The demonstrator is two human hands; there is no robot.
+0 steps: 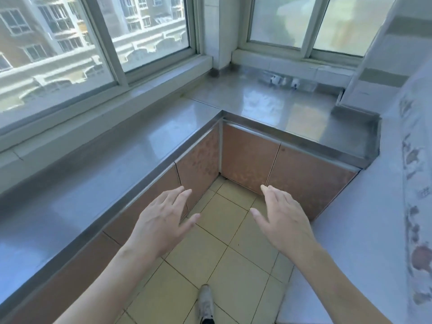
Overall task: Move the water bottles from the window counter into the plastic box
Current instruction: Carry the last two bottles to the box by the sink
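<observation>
My left hand (162, 222) and my right hand (284, 220) reach forward side by side over the tiled floor, both empty with fingers spread. They hover in front of the inner corner of an L-shaped steel window counter (131, 146), below its top. I see no water bottle and no plastic box in this view. The counter top under the windows shows only reflections.
Brown cabinet doors (247, 155) run under the counter. Windows (98, 40) line the back and left. A white appliance side (364, 230) with a flower pattern stands at right. A pale column (374, 66) rests on the counter's far right end. My shoe (207, 305) is on the floor tiles.
</observation>
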